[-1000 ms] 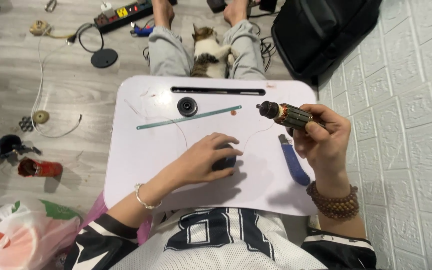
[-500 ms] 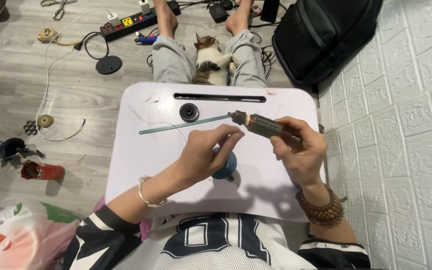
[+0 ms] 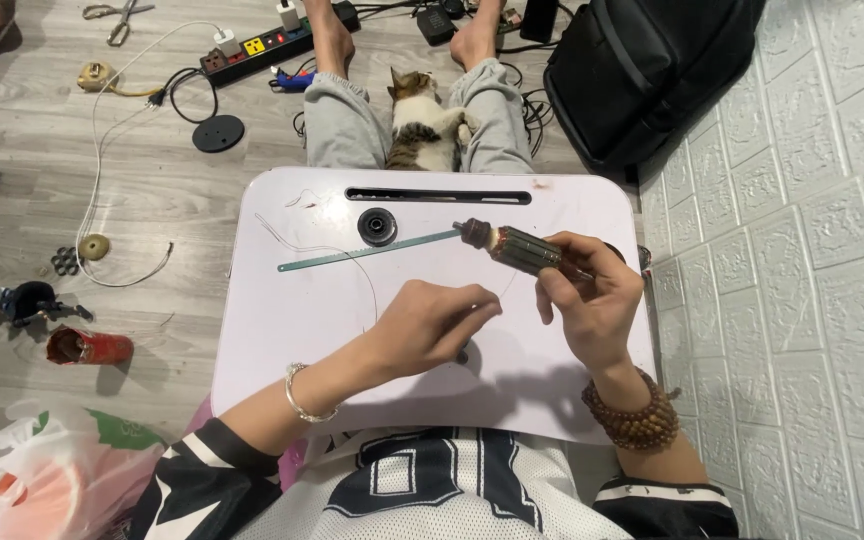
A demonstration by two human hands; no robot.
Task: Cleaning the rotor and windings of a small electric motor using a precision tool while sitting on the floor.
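Right hand [image 3: 592, 300] clamped on motor armature [image 3: 517, 245] mid-frame, left hand [image 3: 432, 325] pinching thin wire [image 3: 352, 262]; a tug could snap it.

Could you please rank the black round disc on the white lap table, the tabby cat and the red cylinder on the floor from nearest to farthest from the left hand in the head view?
1. Black round disc, on the white lap table just beyond the left hand.
2. Tabby cat, past the table's far edge, between the legs.
3. Red cylinder, on the floor far left.
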